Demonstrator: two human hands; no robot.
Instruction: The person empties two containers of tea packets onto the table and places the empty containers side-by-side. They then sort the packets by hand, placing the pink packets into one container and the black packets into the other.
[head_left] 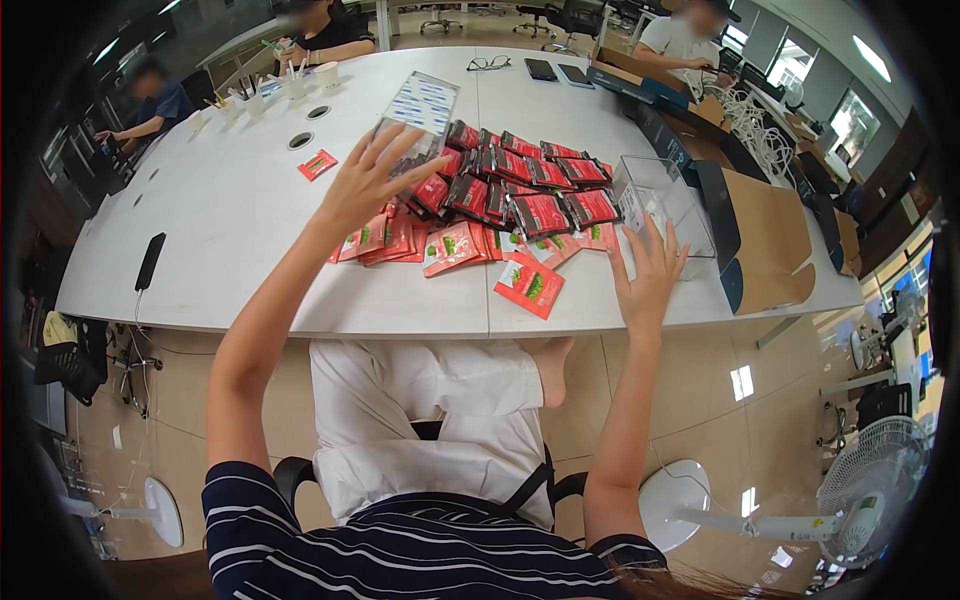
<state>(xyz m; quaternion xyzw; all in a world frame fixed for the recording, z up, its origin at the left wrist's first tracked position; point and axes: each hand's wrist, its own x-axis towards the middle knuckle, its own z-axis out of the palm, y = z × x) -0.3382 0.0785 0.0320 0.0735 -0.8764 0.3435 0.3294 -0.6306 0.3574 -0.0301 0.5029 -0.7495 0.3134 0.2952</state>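
Observation:
My left hand (372, 180) has its fingers spread over the left side of a heap of red and black packets (540, 215), close to a clear box (420, 105) with a blue-and-white patterned face. Nothing shows in its grip. On the right, my right hand (648, 265) is raised with fingers apart, in front of another clear box (665, 200). Lighter red packets with a green print (450, 247) lie along the near side of the heap, and one of them (530, 285) is nearest the table edge. A single red packet (318, 165) lies apart on the left.
The white table (230, 270) bears glasses (488, 63), two phones (541, 70), cups (327, 75) and a black device (150, 262) with a cable. Open cardboard boxes (765, 240) stand at right. Three people sit around the table's far side. A fan (870, 500) stands low right.

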